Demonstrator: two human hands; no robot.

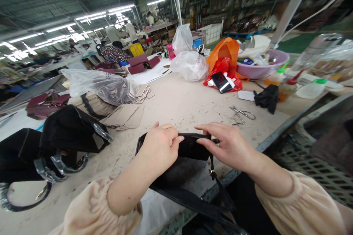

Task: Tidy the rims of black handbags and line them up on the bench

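A small black handbag (pixel 193 147) lies at the near edge of the worktable (pixel 182 102), its strap (pixel 190 200) hanging over the edge. My left hand (pixel 160 145) is closed on the bag's top edge at its left side. My right hand (pixel 228 143) pinches the same top edge from the right, thumb and fingers pressed together. Both sleeves are pale pink.
Black handbags with wrapped handles (pixel 63 143) lie at left, beside stacked cardboard inserts (pixel 124 115) and a plastic bag (pixel 102 86). Scissors (pixel 241 114), a black cloth (pixel 267 97), glue bottles (pixel 289 86), a purple basin (pixel 261 68) and bags stand farther back. A grey crate (pixel 311 154) is at right. People work in the distance.
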